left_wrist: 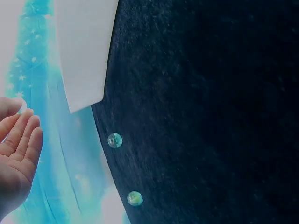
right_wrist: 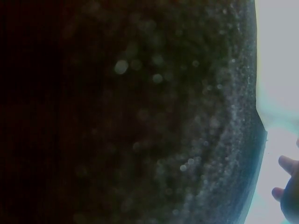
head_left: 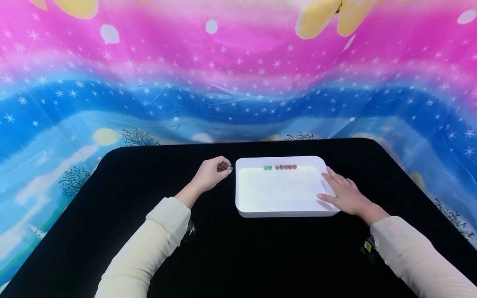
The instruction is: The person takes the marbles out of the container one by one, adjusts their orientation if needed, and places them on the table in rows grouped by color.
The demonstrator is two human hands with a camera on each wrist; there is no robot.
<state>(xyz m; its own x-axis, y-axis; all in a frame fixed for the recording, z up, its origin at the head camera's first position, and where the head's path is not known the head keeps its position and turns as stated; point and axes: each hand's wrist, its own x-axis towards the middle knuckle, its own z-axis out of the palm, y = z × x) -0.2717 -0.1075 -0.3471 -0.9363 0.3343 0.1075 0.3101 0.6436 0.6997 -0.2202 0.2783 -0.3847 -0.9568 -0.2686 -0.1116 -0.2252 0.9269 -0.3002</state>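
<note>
- L hand (head_left: 213,171): just left of white tray (head_left: 281,190), near its far-left corner; grip = thumb + fingertips pinching one greenish marble (head_left: 230,168). Marble outside tray, not over rim; exact ht. above worktop (head_left: 238,256) unclear.
- Why pinched: prob. b/c it's small, round + would roll; tip hold leaves most of it free for placing.
- R hand (head_left: 346,192): grip spread, nothing held; thumb over tray's R rim, other fingers along that side. Prob. there to steady tray, so marbles inside don't shift. Contact pressure: can't tell.
- Inside tray, by far wall: green pair (head_left: 267,167) on L, then small gap, then five brownish-red marbles (head_left: 286,167) in line w/ it. Prob. split by colour, gap marking groups; far wall likely helps keep row straight. Rest of tray floor bare.
- L wrist view: two loose marbles, clear/teal marble (left_wrist: 115,140) + yellow-green marble (left_wrist: 135,199), on black worktop cloth near tray corner, apart from each other. Prob. parked w/in L hand's reach. Can't pick them out in head view.
- Backdrop (head_left: 223,99): pink/blue sheet behind worktop.
</note>
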